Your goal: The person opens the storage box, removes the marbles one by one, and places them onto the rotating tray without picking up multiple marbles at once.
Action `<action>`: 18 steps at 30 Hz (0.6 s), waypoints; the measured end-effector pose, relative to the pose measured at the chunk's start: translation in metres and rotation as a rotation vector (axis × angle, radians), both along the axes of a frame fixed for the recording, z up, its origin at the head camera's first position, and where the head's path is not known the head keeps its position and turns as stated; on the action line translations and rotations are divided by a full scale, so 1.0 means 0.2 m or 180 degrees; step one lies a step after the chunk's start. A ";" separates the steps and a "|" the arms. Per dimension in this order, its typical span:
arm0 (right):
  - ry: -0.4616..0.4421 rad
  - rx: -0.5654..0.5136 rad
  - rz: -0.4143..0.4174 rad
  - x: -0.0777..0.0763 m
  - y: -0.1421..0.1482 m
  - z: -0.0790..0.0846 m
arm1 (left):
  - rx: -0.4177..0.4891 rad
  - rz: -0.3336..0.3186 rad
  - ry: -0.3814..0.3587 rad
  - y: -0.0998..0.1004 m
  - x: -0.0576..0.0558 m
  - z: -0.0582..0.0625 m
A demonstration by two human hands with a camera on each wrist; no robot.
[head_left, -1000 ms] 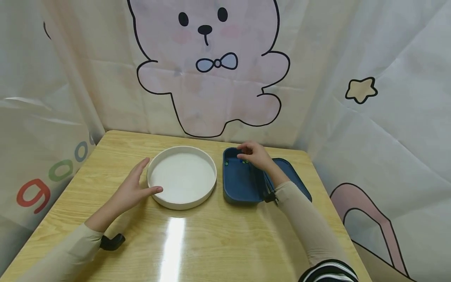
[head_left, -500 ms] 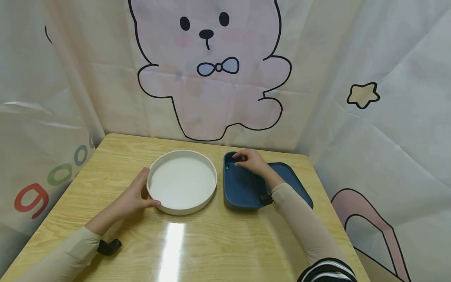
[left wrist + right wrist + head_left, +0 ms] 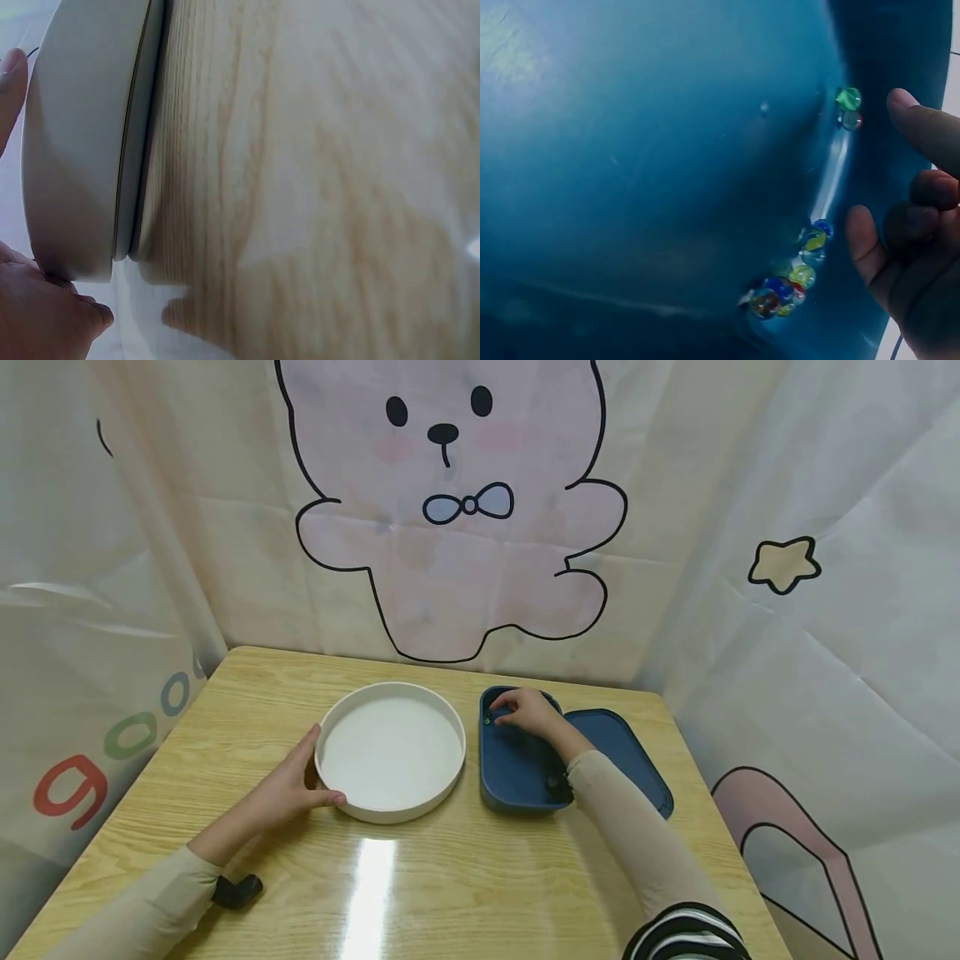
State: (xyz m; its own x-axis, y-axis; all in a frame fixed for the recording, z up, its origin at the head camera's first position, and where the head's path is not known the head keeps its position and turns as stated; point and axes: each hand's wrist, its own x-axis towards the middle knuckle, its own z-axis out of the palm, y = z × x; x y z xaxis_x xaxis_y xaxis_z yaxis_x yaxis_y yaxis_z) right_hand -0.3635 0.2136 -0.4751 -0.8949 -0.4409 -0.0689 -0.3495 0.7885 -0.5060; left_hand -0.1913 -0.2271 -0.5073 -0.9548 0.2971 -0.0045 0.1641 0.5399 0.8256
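Note:
My left hand (image 3: 281, 789) lies at the left side of a round white tray (image 3: 390, 752), its thumb and fingers spread along the outer wall. In the left wrist view, a fingertip and the lower part of the hand show at the tray's wall (image 3: 75, 150). My right hand (image 3: 532, 714) is over the far end of a dark blue box (image 3: 513, 768), thumb and index finger apart with nothing between them. Several glass marbles (image 3: 802, 276) lie along the box's inner edge in the right wrist view, a green marble (image 3: 848, 98) apart from the larger cluster.
A flat dark blue lid (image 3: 626, 752) lies right of the box, partly behind the right forearm. The wooden table (image 3: 442, 885) ends at a cloth backdrop (image 3: 480, 593) with cartoon prints. A bright reflection crosses the front of the table.
My right hand has moved left and lower over the box, toward its far left corner. The left thumb has shifted toward the near side of the tray. The head view has tilted up slightly.

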 end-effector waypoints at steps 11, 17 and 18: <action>-0.0035 0.0176 0.0013 0.00 -0.01 -0.06 | 0.0102 0.0013 0.0017 0.01 0.00 -0.02; -0.0006 0.0260 -0.0006 -0.01 -0.02 -0.08 | 0.0162 0.0000 0.0017 0.01 -0.01 -0.03; 0.0004 0.0269 0.0000 -0.02 -0.02 -0.08 | 0.0160 0.0005 0.0015 0.01 -0.01 -0.03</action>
State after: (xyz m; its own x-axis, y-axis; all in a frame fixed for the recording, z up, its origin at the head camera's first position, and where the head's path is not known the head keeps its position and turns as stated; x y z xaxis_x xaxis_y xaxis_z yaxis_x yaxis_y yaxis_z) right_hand -0.3669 0.2092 -0.4917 -0.8950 -0.4336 -0.1046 -0.3502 0.8284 -0.4372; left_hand -0.1941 -0.2242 -0.5131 -0.9553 0.2953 0.0148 0.1672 0.4981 0.8509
